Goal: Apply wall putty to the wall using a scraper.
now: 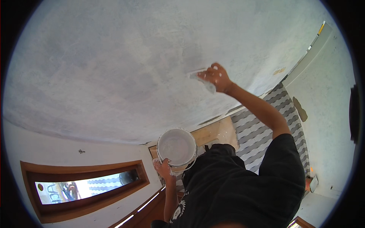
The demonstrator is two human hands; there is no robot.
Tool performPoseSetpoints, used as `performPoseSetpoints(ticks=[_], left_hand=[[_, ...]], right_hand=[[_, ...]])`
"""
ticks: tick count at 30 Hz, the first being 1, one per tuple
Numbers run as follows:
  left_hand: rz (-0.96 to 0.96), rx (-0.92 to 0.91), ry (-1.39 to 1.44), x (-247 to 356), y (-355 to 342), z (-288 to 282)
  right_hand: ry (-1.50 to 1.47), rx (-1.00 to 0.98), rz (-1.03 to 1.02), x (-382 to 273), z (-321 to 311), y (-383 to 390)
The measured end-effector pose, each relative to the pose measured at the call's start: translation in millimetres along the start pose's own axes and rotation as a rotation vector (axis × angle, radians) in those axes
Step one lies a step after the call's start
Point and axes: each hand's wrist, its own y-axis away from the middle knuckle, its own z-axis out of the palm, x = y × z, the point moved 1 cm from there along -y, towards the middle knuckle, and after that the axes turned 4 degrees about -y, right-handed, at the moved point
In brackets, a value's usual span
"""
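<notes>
My right hand [218,78], spotted with white, is raised to the large grey-white wall [114,64]. Its fingers are closed round a pale, flat scraper [197,71] whose edge lies at or very near the wall; its exact shape is blurred. A whitish, half-clear patch shows just below the fingers, and I cannot tell whether it belongs to the tool. Lower down, my left hand [164,169], also smeared white, grips the near left rim of a round white bucket [176,130]. Pale, smooth material shows inside the bucket.
A brown-framed window [81,167] is set in the white wall at lower left. Below the bucket lies a tan board [218,131] with white spots, beside grey-and-white patterned floor tiles [247,144]. A pale yellowish plate [279,71] is on the wall at right.
</notes>
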Motion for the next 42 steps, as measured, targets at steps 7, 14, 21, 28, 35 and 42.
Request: performPoseSetpoints(ticks=[7,14,21,28,35,42], left_hand=[[0.0,0.011,0.048,-5,0,5],[0.146,0.013,-0.091,-4,-2,2],[-0.035,0.011,0.128,-10,-3,3],[-0.039,0.019,0.072,-22,-11,-2],[0.008,0.071,-0.011,-22,-9,-1],[-0.054,0.127,0.051,-24,-2,-2]], right_hand=[[0.165,0.355,-0.264,49,-95,-60],[0.35,0.594,-0.386,36,-149,-115],[0.143,0.246,-0.056,-2,-19,-1],[-0.12,-0.023,-0.122,-51,11,-4],[-0.083,0.065,-0.262,-27,-23,-104],[0.135,0.404,-0.452,-33,-133,-201]])
